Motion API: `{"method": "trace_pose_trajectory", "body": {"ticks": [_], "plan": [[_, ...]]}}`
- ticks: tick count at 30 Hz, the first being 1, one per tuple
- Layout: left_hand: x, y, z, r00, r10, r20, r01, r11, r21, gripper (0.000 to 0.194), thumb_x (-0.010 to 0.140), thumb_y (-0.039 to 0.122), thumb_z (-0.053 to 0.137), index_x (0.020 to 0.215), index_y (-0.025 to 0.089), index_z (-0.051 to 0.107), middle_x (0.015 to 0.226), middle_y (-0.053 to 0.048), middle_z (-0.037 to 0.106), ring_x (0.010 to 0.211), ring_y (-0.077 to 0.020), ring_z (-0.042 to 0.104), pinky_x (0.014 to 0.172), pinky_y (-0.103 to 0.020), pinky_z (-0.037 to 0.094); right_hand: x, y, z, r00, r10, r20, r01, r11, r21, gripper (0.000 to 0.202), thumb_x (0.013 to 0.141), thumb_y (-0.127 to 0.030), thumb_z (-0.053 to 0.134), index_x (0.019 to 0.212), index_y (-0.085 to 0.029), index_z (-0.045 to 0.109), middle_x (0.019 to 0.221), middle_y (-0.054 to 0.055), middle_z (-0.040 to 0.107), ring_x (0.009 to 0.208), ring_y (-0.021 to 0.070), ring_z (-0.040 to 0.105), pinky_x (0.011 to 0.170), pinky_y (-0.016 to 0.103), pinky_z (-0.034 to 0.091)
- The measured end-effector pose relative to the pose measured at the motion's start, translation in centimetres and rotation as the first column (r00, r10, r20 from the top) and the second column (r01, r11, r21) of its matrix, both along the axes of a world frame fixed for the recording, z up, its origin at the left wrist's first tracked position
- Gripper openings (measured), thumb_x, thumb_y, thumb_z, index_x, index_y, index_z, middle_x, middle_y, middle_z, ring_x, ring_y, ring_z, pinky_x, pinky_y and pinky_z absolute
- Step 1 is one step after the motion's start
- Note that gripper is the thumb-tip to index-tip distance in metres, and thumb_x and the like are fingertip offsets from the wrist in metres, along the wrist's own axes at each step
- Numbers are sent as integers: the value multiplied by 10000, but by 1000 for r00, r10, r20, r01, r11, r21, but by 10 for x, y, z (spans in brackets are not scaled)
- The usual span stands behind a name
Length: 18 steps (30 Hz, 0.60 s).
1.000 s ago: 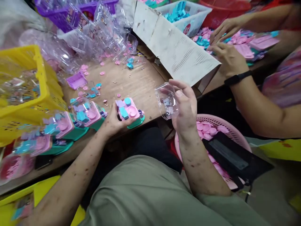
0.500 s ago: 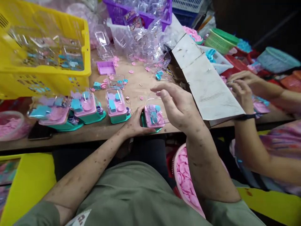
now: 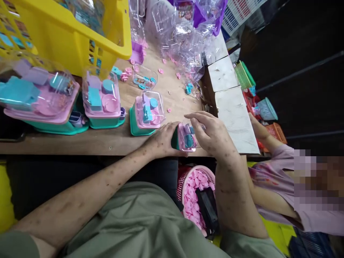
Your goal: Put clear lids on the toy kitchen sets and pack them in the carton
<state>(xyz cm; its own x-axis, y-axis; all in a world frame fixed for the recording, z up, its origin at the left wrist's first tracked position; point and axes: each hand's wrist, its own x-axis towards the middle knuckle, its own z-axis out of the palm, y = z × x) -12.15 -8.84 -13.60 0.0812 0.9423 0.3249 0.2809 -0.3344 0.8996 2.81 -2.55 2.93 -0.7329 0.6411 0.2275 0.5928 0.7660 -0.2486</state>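
Observation:
My left hand point(image 3: 163, 141) is wrapped round a small toy box point(image 3: 187, 140) with a green base and a pink top that carries blue and lilac pieces. This box is tilted at the table's front edge. Against its right side is my right hand point(image 3: 212, 134), fingers stretched out and thumb apart; whether it touches the box I cannot tell. Just left stands a similar toy box point(image 3: 147, 116) under a clear cover. Two more covered boxes, a narrow one point(image 3: 103, 100) and a large one point(image 3: 43, 96), line the front edge farther left.
A yellow basket point(image 3: 80, 39) stands at the back left. Clear plastic covers point(image 3: 180, 39) are heaped at the back, with small pink parts scattered before them. A white cardboard flap point(image 3: 233, 111) lies right. Below is a pink basket point(image 3: 181, 186) of pink pieces. A co-worker's arm point(image 3: 271, 200) is at right.
My view has turned and shifted left. The held box has become more tilted, away from the neighbouring box. My right hand has come down from above it to its right side.

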Motion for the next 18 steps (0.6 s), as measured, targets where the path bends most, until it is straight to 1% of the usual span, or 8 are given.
{"method": "trace_pose_trajectory", "body": {"ticks": [4,7,11,14,18], "plan": [[0,1,0,1000,-12,17,12,1000,-2,1197,704,633,1076,1640,230,448,1629,-203,623,1533,-452,612,1293,-625,492,0,-5,-4,999,-37,5,36,998,48,273,1089,-320,627,1209,-242,860,1187,107,859,1112,311,835,1038,511,693],[0,2,0,1000,-9,11,9,1000,0,1175,716,614,1073,1632,221,449,1619,-204,626,1528,-446,612,1294,-619,489,2,-9,-8,999,-39,-1,39,997,70,275,1071,-323,641,1235,-248,849,1208,113,845,1127,311,827,1043,516,696],[0,1,0,1000,0,-15,0,1000,5,1172,718,656,1059,1631,235,457,1577,-188,648,1487,-456,634,1261,-623,510,6,-13,-12,999,-30,-27,32,996,80,288,1058,-323,650,1260,-252,843,1241,122,834,1156,315,822,1059,522,695],[1,-1,1,1000,6,-19,-6,1000,8,1166,724,686,1047,1630,234,470,1569,-187,653,1480,-460,638,1258,-622,514,7,-14,-14,999,-35,-36,38,996,79,292,1058,-315,639,1259,-251,841,1228,123,830,1145,315,820,1058,522,693],[-3,0,2,1000,0,-2,0,1000,-8,1188,699,652,1056,1640,201,487,1600,-211,644,1509,-472,616,1292,-644,489,8,-15,-19,997,-44,-60,50,993,112,275,1068,-306,632,1252,-250,829,1229,133,816,1142,318,811,1050,517,688]]}}
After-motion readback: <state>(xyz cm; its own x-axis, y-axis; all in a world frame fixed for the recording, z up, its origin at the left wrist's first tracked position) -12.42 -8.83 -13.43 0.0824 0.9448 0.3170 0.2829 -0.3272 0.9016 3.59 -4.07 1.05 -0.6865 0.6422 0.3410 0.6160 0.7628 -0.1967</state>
